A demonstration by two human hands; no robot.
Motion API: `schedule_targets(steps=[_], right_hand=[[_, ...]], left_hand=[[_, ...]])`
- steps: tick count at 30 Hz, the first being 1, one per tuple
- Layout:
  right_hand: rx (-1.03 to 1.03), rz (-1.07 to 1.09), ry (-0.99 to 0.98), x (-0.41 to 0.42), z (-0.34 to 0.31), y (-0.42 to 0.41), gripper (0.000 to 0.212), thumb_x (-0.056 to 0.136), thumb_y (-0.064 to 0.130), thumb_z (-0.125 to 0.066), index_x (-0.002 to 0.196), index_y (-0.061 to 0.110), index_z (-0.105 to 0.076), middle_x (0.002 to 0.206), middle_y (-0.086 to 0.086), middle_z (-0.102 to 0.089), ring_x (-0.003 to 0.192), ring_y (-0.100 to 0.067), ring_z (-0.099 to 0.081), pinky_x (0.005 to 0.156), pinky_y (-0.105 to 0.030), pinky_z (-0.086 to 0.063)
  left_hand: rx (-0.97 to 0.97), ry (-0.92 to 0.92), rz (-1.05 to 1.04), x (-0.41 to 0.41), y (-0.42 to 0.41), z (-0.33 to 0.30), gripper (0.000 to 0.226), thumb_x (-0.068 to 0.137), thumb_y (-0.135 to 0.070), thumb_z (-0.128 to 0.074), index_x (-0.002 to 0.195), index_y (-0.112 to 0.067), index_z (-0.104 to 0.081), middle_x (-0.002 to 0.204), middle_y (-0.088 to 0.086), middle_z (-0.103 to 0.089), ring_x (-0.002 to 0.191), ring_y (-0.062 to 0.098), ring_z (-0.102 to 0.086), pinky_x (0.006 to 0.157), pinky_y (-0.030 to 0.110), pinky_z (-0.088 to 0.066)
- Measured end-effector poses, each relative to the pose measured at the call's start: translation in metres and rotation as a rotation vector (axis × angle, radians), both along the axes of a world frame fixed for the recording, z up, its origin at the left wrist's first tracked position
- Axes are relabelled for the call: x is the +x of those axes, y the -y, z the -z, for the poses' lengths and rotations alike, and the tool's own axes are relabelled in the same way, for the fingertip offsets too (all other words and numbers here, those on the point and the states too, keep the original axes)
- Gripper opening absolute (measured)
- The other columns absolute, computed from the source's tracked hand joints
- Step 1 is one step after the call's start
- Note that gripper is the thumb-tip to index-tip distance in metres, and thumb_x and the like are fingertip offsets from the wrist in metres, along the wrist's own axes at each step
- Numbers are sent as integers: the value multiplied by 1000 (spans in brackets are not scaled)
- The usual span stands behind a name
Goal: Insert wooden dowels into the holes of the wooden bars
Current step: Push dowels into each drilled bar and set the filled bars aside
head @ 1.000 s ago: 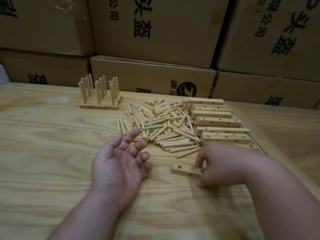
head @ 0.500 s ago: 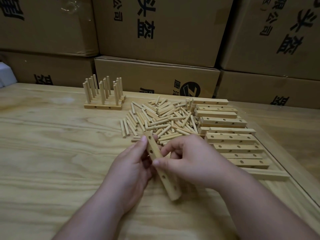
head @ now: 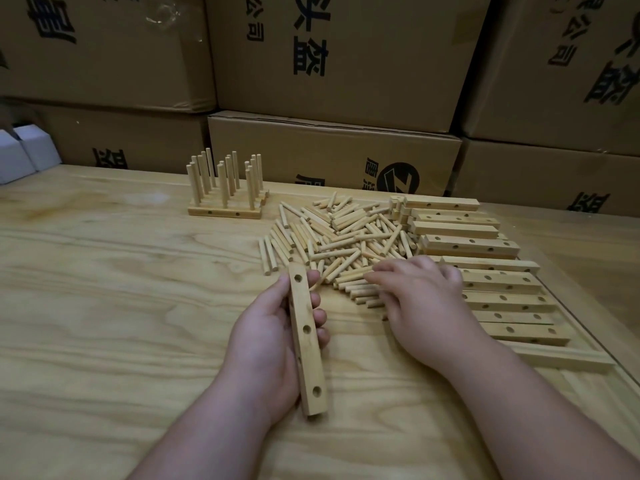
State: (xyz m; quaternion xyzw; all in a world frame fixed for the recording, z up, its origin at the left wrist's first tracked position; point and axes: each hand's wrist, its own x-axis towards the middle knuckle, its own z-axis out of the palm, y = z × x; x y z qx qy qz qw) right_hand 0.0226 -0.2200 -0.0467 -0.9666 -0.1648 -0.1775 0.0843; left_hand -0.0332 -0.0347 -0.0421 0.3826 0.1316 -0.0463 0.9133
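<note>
My left hand (head: 266, 337) grips a wooden bar (head: 306, 337) lengthwise, its three holes facing up and no dowels in them. My right hand (head: 420, 299) lies palm down on the near edge of the loose dowel pile (head: 341, 240), fingers stretched over several dowels; I cannot tell whether it holds one. A row of unfilled bars (head: 485, 268) lies to the right of the pile. Finished bars with upright dowels (head: 225, 188) stand at the back left.
Stacked cardboard boxes (head: 332, 150) close off the far side of the wooden table (head: 104, 306). A white box (head: 24, 155) sits at the far left edge. The table's right edge runs just beyond the bars.
My right hand let go of the bar and moved right onto the dowel pile. My left hand now holds the bar alone, turned nearly straight away from me.
</note>
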Motion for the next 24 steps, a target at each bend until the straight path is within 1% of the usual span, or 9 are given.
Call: schedule_targets(steps=[2,4,7,10,13,16,21,24], right_hand=[[-48,1,-12,2,2,-1,45,94,19,-52,130,46,-58,135,27,-55,122,-9,-38,94,-38,-12],[-58,13,-22,3,4,-2,51,92,14,-51,132,45,-56,131,27,-57,121,-9,-38,98,-41,-12],[-78,26,-16,6,7,-1,54,90,11,-50,132,44,-55,123,24,-57,119,-10,-38,102,-43,-13],[-94,23,-26,9,12,1,51,87,8,-50,124,42,-59,115,23,-52,117,-11,-35,105,-44,-9],[-92,26,-18,11,15,2,45,89,11,-51,120,42,-62,113,22,-50,117,-11,-35,107,-45,-5],[-87,35,0,12,16,1,41,89,13,-52,117,41,-64,111,22,-50,117,-12,-36,108,-45,-4],[-85,27,-25,10,15,0,45,91,9,-48,121,40,-57,116,20,-47,118,-11,-32,111,-47,-3],[-71,6,-44,8,14,0,36,96,15,-46,121,40,-53,118,19,-45,118,-11,-29,111,-46,0]], left_hand=[[-2,-2,5,0,0,0,39,103,-36,-47,104,-9,-75,73,3,-54,57,14,-49,52,26,-39],[-8,-4,10,0,0,-1,39,102,-36,-47,103,-9,-75,73,3,-54,57,13,-49,52,26,-40],[-15,-2,14,-1,-1,-1,39,103,-36,-47,103,-9,-75,73,3,-54,58,13,-49,52,26,-40],[-14,4,15,0,-1,-1,38,102,-36,-47,104,-9,-74,73,3,-53,58,13,-48,53,26,-39],[-15,5,15,0,-1,-1,37,102,-35,-47,104,-9,-74,73,3,-53,58,13,-48,53,26,-39],[-17,4,14,-1,-1,-1,38,102,-35,-47,102,-10,-75,73,3,-53,58,14,-49,52,25,-40],[-14,5,13,0,-1,-2,38,102,-36,-47,102,-10,-74,73,3,-53,58,14,-49,53,26,-40],[-15,5,11,-1,0,-2,37,101,-36,-48,101,-10,-75,73,3,-53,58,14,-49,53,26,-40]])
